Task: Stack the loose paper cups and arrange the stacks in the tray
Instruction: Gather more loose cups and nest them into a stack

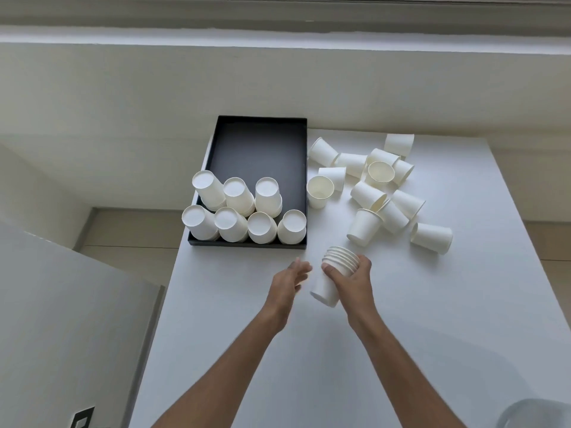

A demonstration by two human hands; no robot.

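Observation:
My right hand (350,281) grips a stack of white paper cups (340,257), tilted with the rims pointing away from me, just above the white table. Beside it on the left, my left hand (292,278) hovers with straight fingers and holds nothing. The black tray (259,143) lies at the table's far left. Several upturned cup stacks (244,208) fill its near end in two rows, while its far half is bare. Several loose cups (381,186) lie scattered to the right of the tray, some upright, some on their sides.
The white table (309,350) stands against a pale wall; its left edge runs just past the tray. One single cup (431,237) lies apart at the right of the pile. A grey rounded object (534,413) shows at the bottom right corner.

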